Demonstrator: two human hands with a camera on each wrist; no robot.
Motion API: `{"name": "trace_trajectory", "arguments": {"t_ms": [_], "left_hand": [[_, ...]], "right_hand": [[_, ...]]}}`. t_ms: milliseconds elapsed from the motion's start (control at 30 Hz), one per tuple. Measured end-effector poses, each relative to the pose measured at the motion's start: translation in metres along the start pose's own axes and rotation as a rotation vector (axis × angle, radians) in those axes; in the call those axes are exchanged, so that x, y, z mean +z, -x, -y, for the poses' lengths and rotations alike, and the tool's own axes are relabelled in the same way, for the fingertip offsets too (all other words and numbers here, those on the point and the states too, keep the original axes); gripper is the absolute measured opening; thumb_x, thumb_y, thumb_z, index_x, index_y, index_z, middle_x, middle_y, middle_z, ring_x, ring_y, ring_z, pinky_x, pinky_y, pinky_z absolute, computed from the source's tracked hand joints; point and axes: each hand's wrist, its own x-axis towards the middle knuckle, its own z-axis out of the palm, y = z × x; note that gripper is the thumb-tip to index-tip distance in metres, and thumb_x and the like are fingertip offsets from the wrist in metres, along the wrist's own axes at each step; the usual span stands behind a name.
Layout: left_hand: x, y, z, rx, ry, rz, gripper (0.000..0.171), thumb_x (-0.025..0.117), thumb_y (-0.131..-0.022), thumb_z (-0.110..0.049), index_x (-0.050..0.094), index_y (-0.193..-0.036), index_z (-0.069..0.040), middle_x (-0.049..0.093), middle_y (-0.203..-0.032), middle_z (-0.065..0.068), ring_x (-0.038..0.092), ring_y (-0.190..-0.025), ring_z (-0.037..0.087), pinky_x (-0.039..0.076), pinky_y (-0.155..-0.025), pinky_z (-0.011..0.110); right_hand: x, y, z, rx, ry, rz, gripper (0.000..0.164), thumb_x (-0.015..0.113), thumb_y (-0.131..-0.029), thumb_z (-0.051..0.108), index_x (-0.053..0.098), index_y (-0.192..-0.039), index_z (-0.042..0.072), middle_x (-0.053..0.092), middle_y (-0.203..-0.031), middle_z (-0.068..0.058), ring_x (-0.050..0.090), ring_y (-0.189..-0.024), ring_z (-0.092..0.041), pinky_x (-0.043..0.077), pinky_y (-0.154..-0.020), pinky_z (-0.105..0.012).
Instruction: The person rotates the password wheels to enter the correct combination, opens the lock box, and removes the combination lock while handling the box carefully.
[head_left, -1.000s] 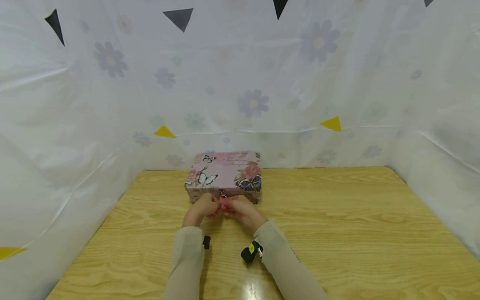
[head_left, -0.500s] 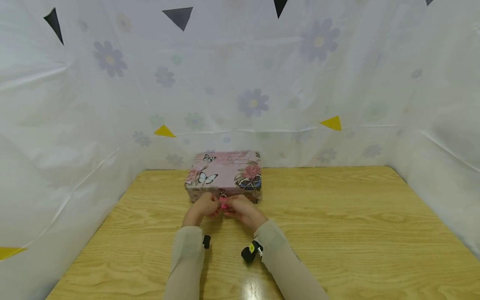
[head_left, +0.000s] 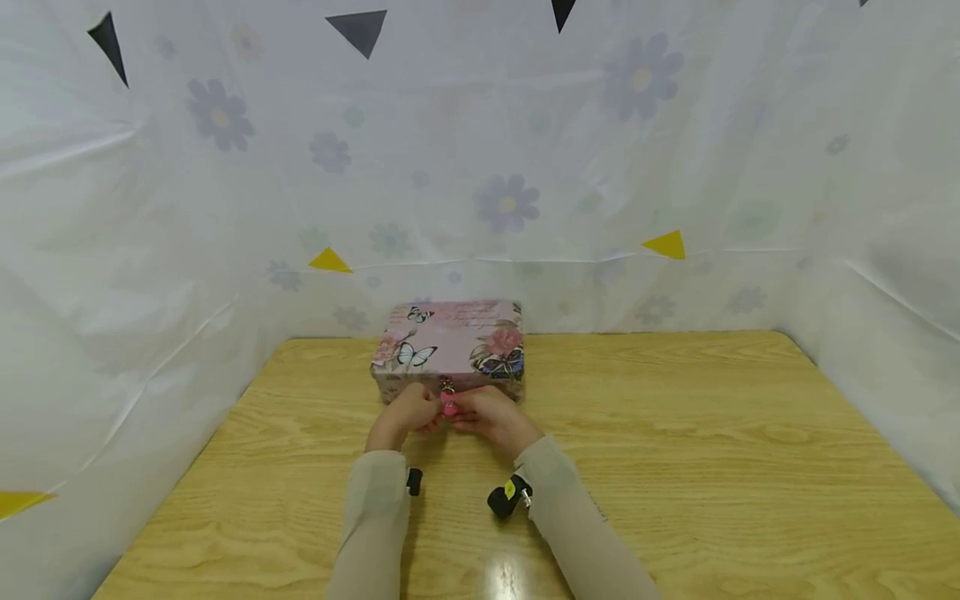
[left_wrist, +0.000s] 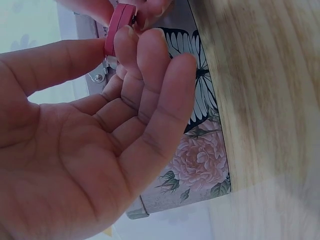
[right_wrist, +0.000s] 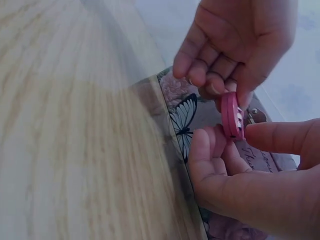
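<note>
A pink padlock (head_left: pixel 448 405) with small black-and-white dials along one edge hangs from the metal clasp at the front of a box. The box (head_left: pixel 446 342) is pink, printed with butterflies, roses and script, and its lid is down. My left hand (head_left: pixel 408 412) pinches one side of the padlock (left_wrist: pixel 120 25) between thumb and fingertips. From the other side my right hand (head_left: pixel 495 417) holds it with the thumb near the dials, as the right wrist view shows. Fingers partly hide the shackle.
The box stands at the back of a wooden table (head_left: pixel 675 433), near a white flower-printed curtain (head_left: pixel 570 167). Black wrist straps with cameras (head_left: pixel 510 496) sit under both cuffs. Black and yellow triangles mark the curtain.
My right hand and wrist have shifted very slightly to the right. Both hands keep hold of the padlock, and the box stays in place.
</note>
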Motion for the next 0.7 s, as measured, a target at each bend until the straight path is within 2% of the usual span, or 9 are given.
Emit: {"name": "trace_trajectory", "arguments": {"t_ms": [200, 367, 700], "left_hand": [[0.0006, -0.0008, 0.0003, -0.015, 0.011, 0.001, 0.030, 0.050, -0.092, -0.003, 0.056, -0.064, 0.004, 0.065, -0.068, 0.014, 0.056, -0.056, 0.015, 0.055, -0.064, 0.038], [0.0006, -0.0013, 0.0004, -0.016, 0.009, 0.006, 0.029, 0.050, -0.093, -0.003, 0.060, -0.067, 0.007, 0.065, -0.068, 0.015, 0.056, -0.056, 0.015, 0.055, -0.064, 0.038], [0.0004, -0.0031, 0.0021, -0.008, -0.005, 0.005, 0.025, 0.049, -0.092, -0.002, 0.062, -0.074, 0.011, 0.065, -0.069, 0.015, 0.061, -0.059, 0.019, 0.056, -0.064, 0.037]], "right_hand": [[-0.0045, 0.0039, 0.0046, 0.022, 0.020, 0.030, 0.030, 0.048, -0.095, -0.003, 0.055, -0.121, -0.016, 0.062, -0.081, -0.003, 0.058, -0.076, -0.014, 0.052, -0.079, -0.031], [-0.0045, 0.0047, 0.0052, 0.023, 0.035, 0.035, 0.030, 0.047, -0.094, -0.006, 0.052, -0.120, -0.019, 0.061, -0.080, -0.004, 0.058, -0.075, -0.015, 0.051, -0.083, -0.034], [-0.0046, 0.0013, 0.0035, 0.039, 0.021, 0.030, 0.029, 0.048, -0.094, -0.005, 0.053, -0.119, -0.019, 0.060, -0.079, -0.005, 0.058, -0.073, -0.014, 0.052, -0.076, -0.029]]}}
